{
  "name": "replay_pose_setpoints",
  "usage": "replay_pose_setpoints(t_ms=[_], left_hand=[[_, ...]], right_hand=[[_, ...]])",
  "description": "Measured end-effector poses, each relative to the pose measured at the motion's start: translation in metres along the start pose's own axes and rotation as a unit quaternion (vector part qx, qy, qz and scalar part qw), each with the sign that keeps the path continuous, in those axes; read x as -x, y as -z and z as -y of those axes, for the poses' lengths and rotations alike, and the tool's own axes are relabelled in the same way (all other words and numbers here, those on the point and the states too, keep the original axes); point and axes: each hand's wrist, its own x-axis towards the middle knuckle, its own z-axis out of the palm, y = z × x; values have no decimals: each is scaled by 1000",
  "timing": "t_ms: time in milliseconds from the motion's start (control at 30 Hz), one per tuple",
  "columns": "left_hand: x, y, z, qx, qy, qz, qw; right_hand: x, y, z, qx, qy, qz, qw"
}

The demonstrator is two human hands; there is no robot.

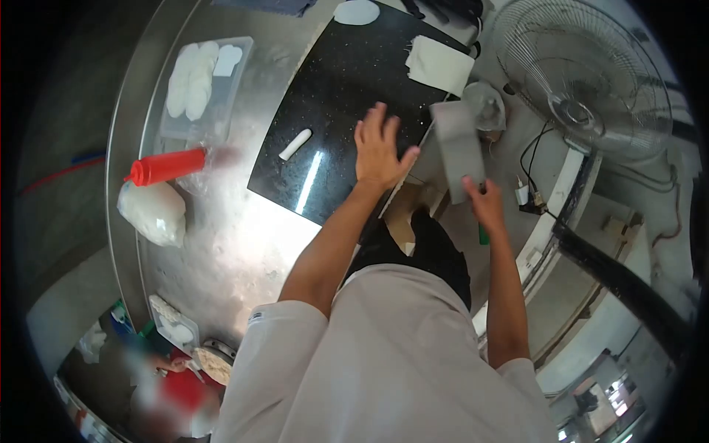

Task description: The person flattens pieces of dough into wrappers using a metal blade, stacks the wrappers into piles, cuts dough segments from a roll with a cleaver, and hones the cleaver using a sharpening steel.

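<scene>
My left hand (379,153) is over the black stone board (336,96), fingers spread and holding nothing; whether the palm touches the surface I cannot tell. A short white roll of dough (295,145) lies on the board to its left. In my right hand (485,205) is a cleaver (459,140), its broad, slightly blurred blade pointing away from me beside the board's right edge. A bit of green, perhaps its handle, shows below the fingers. At the board's far end rest a flat white disc (357,12) and a folded cream cloth (441,65).
Left on the steel table (236,244) are a plastic tray (234,96) of round white wrappers, a red squeeze bottle (168,167) and a bag of white stuff (153,213). A fan (583,81) stands right. Another person (177,391) is at lower left.
</scene>
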Motion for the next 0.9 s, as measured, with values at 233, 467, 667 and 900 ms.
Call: replay_pose_setpoints(t_ms=[233,467,667,900], left_hand=[[29,43,-2,-114,86,146,979],[9,27,2,-250,78,263,929],[-10,16,27,-213,-8,231,949],[-8,21,25,-177,-9,226,958]], right_hand=[[14,-61,22,169,113,248,947],[-19,-62,57,270,212,237,909],[-25,-69,57,260,180,213,924],[1,-85,48,230,194,202,932]])
